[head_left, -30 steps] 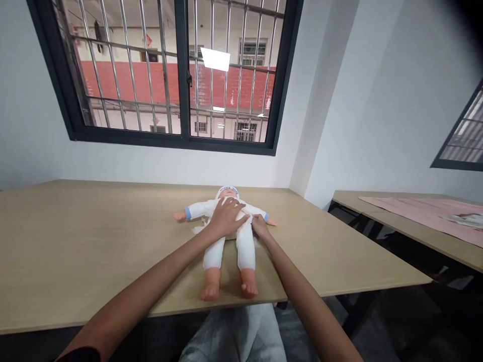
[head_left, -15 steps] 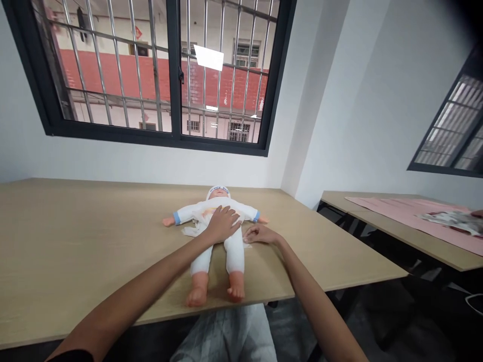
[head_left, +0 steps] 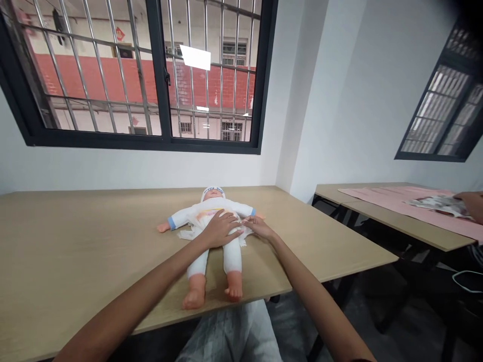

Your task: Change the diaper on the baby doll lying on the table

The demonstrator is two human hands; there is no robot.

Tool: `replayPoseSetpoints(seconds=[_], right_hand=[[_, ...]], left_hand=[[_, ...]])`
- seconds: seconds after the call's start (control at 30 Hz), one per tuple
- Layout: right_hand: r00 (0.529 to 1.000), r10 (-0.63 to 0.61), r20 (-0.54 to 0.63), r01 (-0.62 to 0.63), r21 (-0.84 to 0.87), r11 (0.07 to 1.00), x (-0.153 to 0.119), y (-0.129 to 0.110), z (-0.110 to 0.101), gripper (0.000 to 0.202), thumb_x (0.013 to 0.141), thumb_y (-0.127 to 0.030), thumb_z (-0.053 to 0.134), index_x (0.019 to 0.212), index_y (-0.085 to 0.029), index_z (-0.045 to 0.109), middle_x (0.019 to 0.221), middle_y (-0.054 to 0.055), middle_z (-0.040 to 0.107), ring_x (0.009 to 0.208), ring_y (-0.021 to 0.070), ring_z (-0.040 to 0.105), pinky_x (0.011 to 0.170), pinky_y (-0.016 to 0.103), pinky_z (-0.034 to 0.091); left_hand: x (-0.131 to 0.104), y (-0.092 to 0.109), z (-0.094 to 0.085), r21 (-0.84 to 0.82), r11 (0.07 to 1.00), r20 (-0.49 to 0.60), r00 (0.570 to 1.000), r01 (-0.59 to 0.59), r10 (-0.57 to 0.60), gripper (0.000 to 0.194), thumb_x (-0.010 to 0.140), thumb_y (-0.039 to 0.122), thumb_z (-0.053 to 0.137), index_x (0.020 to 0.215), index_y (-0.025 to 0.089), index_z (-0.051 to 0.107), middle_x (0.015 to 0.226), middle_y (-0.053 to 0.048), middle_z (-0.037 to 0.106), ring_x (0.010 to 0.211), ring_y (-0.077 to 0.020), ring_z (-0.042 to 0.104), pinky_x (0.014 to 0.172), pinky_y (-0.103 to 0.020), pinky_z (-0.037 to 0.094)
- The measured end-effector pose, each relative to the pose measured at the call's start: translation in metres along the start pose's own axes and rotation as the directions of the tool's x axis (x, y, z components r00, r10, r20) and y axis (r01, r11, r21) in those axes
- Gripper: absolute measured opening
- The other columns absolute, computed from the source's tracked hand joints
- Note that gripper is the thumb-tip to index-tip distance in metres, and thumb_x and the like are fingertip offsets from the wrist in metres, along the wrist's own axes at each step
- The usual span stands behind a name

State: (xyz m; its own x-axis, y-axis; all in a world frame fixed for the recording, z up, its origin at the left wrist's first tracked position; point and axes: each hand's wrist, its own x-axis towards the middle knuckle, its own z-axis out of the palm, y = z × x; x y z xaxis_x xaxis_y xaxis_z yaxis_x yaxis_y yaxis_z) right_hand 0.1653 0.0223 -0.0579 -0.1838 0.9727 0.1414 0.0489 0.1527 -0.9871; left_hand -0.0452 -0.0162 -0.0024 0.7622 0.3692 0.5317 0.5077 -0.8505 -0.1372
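Note:
A baby doll (head_left: 233,257) in a white suit with blue cuffs and a white cap lies on its back on the wooden table (head_left: 113,236), feet towards me. Thin white material (head_left: 186,234) spreads around its waist on both sides. My left hand (head_left: 220,230) lies flat over the doll's belly and hip, fingers stretched. Beside the doll's hip at the right, my right hand (head_left: 258,226) pinches the edge of the white material, with thumb and forefinger together.
Behind the table stands a wall with a barred window (head_left: 211,146). At the right, a second table (head_left: 445,243) bears a pink cloth (head_left: 381,195) and a crumpled whitish cloth (head_left: 441,203), with another person's hand (head_left: 471,203) at it. The near table edge runs above my lap.
My right hand has risen a little from the table beside the doll, lifting the white material. The view has turned slightly right, and more of the other person's hand shows.

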Motion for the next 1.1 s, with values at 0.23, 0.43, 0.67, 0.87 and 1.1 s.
replayPoseSetpoints(seconds=[0.23,0.43,0.67,0.87,1.1], right_hand=[[0.998,0.065,-0.003,-0.063,0.232,0.971,-0.006,-0.01,0.006,0.019,0.073,-0.031,0.067,0.083,-0.018,0.058,0.074,0.001,0.061,0.058,0.0094,0.057,0.053,0.021,0.051],[0.998,0.045,0.053,-0.06,0.332,0.941,-0.011,-0.023,0.0,0.033,0.074,-0.026,0.067,0.104,-0.019,0.053,0.087,0.004,0.065,0.069,0.0121,0.064,0.068,0.026,0.054],[0.967,-0.01,0.254,0.1,-0.343,0.934,-0.01,-0.02,-0.026,0.04,0.058,-0.034,0.078,0.091,-0.016,0.064,0.078,0.002,0.063,0.068,0.0129,0.057,0.06,0.023,0.044],[0.934,-0.093,0.345,0.266,-0.497,0.826,-0.006,-0.007,-0.015,0.022,0.065,-0.034,0.068,0.08,-0.017,0.07,0.07,0.001,0.062,0.065,0.0137,0.052,0.061,0.024,0.039],[0.966,-0.154,0.206,0.229,-0.422,0.877,-0.005,-0.005,-0.008,0.028,0.076,-0.041,0.056,0.086,-0.016,0.061,0.071,0.0,0.06,0.066,0.014,0.053,0.063,0.025,0.041]], left_hand=[[0.001,0.004,-0.008,0.009,0.984,0.086,0.98,-0.179,0.178,0.038,0.092,0.047,0.033,0.102,0.032,0.066,0.12,-0.004,0.054,0.113,-0.0214,0.044,0.101,-0.042,0.022],[0.001,0.002,-0.003,0.038,0.989,0.068,0.988,-0.142,0.139,0.041,0.091,0.049,0.034,0.108,0.024,0.062,0.111,-0.008,0.057,0.108,-0.0227,0.046,0.098,-0.041,0.026],[0.003,0.004,-0.004,0.049,0.992,0.081,0.99,-0.116,0.111,0.046,0.09,0.052,0.033,0.104,0.016,0.058,0.1,-0.009,0.06,0.099,-0.0231,0.049,0.094,-0.039,0.029],[0.003,0.005,-0.005,0.033,0.993,0.076,0.991,-0.111,0.109,0.046,0.09,0.052,0.032,0.102,0.017,0.06,0.098,-0.009,0.06,0.099,-0.0234,0.049,0.094,-0.039,0.028],[0.003,0.003,-0.004,0.013,0.993,0.069,0.991,-0.116,0.115,0.044,0.09,0.051,0.034,0.105,0.018,0.06,0.099,-0.008,0.06,0.101,-0.0232,0.049,0.095,-0.039,0.028]])
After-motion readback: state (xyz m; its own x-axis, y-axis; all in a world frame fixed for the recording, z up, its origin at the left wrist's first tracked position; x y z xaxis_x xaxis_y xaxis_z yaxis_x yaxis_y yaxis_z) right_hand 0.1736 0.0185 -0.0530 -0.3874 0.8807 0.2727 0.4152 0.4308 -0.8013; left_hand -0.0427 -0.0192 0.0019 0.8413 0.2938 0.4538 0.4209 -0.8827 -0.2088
